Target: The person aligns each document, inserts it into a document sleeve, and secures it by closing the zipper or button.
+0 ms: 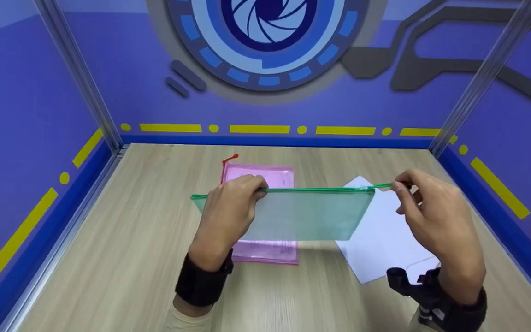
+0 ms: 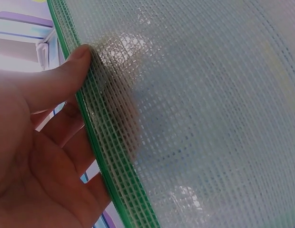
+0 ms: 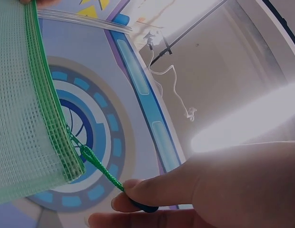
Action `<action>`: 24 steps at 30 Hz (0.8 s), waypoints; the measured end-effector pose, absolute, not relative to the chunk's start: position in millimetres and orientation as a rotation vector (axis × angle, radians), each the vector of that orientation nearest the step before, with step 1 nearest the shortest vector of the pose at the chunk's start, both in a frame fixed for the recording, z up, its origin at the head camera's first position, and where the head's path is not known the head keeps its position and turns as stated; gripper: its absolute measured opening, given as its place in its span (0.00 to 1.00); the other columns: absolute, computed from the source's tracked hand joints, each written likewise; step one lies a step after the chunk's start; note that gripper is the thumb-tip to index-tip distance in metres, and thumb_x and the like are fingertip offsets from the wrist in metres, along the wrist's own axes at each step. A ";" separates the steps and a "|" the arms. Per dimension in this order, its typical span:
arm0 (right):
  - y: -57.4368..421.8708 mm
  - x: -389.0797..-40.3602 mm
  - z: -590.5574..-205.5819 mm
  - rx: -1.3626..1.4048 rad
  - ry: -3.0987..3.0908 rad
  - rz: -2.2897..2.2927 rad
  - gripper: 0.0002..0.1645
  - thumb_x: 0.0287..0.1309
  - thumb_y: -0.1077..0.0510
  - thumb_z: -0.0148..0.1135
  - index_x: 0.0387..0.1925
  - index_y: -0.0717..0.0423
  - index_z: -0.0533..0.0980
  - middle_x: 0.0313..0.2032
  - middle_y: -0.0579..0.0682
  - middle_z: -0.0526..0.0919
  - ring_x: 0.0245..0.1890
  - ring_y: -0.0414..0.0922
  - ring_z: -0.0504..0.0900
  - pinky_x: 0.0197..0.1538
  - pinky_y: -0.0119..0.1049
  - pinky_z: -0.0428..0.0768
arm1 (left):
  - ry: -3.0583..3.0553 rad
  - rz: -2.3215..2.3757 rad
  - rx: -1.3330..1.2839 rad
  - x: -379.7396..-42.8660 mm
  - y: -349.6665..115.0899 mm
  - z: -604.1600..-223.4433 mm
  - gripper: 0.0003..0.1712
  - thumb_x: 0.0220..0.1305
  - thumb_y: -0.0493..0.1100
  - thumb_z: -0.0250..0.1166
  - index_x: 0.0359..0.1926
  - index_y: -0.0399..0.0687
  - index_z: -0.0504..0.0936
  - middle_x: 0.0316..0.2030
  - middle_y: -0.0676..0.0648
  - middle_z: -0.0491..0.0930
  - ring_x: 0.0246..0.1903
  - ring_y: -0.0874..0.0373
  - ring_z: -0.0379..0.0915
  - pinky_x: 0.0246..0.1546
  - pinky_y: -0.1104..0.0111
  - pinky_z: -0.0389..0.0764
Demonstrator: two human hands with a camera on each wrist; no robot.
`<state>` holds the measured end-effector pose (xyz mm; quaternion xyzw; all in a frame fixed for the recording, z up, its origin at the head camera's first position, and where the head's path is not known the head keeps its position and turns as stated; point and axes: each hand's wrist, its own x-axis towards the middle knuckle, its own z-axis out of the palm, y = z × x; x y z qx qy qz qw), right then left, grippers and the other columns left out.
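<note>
A translucent green mesh zipper pouch (image 1: 321, 214) hangs above the table with its green zipper edge on top. My left hand (image 1: 231, 203) grips that edge left of the middle; in the left wrist view the thumb (image 2: 81, 57) presses on the near face and the other fingers pass behind. Between thumb and fingertips my right hand (image 1: 436, 212) pinches the green zipper pull cord (image 3: 107, 175), stretched taut from the pouch's right end. Under the pouch lies a pink zipper pouch (image 1: 265, 252) with a red pull cord (image 1: 231, 157), partly covered in the head view.
White sheets of paper (image 1: 371, 258) lie at an angle on the wooden table (image 1: 145, 258), beneath the right hand. Purple-blue panels (image 1: 122, 92) with metal corner posts enclose the back and sides. Black straps (image 1: 203, 281) circle both wrists.
</note>
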<state>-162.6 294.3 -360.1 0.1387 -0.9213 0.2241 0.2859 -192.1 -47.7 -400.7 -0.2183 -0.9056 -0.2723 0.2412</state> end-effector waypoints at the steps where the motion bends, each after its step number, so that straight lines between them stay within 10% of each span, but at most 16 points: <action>1: 294.9 -162.1 -360.1 0.352 -2.468 0.615 0.04 0.75 0.62 0.64 0.42 0.57 0.83 0.30 0.49 0.85 0.23 0.42 0.83 0.27 0.32 0.73 | -2.478 -0.741 -0.590 -192.1 -48.0 -400.5 0.02 0.71 0.38 0.70 0.41 0.51 0.88 0.33 0.54 0.84 0.31 0.60 0.78 0.35 0.64 0.83; 16: 295.7 -161.5 -359.7 0.276 -2.445 0.692 0.06 0.76 0.61 0.63 0.46 0.59 0.82 0.35 0.53 0.87 0.25 0.44 0.84 0.28 0.24 0.73 | -2.515 -0.753 -0.551 -190.7 -48.3 -398.4 0.03 0.71 0.39 0.70 0.44 0.49 0.88 0.35 0.53 0.85 0.31 0.58 0.77 0.36 0.63 0.83; 24: 291.6 -163.7 -357.2 0.155 -2.292 0.735 0.10 0.76 0.59 0.62 0.48 0.64 0.82 0.36 0.56 0.87 0.24 0.23 0.73 0.35 0.11 0.68 | -2.467 -0.676 -0.500 -187.8 -47.6 -395.3 0.03 0.73 0.42 0.68 0.44 0.51 0.86 0.36 0.54 0.85 0.28 0.58 0.77 0.28 0.63 0.79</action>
